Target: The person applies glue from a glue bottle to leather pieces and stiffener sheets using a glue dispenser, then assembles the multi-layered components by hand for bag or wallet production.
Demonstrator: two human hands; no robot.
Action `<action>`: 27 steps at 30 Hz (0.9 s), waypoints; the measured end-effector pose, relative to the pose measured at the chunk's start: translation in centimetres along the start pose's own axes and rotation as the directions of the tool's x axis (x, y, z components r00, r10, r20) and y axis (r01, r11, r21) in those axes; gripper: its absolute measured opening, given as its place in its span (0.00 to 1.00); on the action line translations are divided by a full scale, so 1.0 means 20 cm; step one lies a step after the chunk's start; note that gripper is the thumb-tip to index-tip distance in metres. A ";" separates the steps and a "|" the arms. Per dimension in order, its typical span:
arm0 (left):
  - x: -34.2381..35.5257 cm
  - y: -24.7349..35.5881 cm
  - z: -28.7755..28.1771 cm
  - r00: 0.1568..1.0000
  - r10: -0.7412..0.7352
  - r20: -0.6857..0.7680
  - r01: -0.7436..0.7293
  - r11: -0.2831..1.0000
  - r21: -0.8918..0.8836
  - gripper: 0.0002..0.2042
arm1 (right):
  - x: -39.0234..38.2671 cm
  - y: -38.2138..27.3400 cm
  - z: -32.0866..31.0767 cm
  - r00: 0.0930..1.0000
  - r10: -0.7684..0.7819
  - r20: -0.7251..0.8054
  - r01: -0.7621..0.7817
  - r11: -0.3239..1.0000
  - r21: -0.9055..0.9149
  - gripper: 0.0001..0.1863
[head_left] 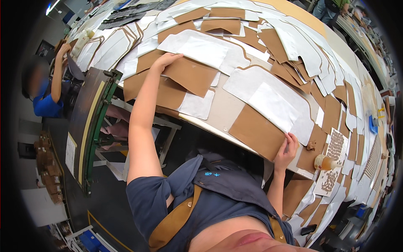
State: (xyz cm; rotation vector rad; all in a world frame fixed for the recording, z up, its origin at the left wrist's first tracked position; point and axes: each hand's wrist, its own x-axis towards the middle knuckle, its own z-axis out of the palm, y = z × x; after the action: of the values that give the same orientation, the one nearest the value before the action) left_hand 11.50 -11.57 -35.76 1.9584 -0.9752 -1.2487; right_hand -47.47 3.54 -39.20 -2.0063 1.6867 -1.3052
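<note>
My left hand (167, 61) grips the top left edge of a brown sheet (191, 77), which lies against a white panel (234, 59) with a smooth white strip across it. Lower right, my right hand (286, 149) has its fingertips on the right edge of a second brown sheet (252, 130), where it meets a folded white strip (273, 105). That strip lies over a rounded white panel (239, 84) with a brown border. Both assemblies rest on the beige worktable (216, 109) near its front edge.
Stacked brown and white cut pieces (283, 46) cover the table behind. An amber jar (322, 162) and a card with small pieces (326, 185) sit at right. A green-framed machine (90, 126) stands left; a co-worker in blue (48, 105) works beyond it.
</note>
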 end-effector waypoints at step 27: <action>-0.52 0.97 -0.07 0.803 0.532 -0.269 -0.588 0.778 -0.220 0.18 | -0.01 -0.01 -0.04 0.998 0.010 -0.065 -0.005 0.997 0.082 0.11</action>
State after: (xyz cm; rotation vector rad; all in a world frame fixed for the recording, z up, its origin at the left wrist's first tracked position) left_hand 4.74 -13.19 -14.74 1.3698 -1.0958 -0.7841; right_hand -47.91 3.98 -38.66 -1.9301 1.6390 -1.4277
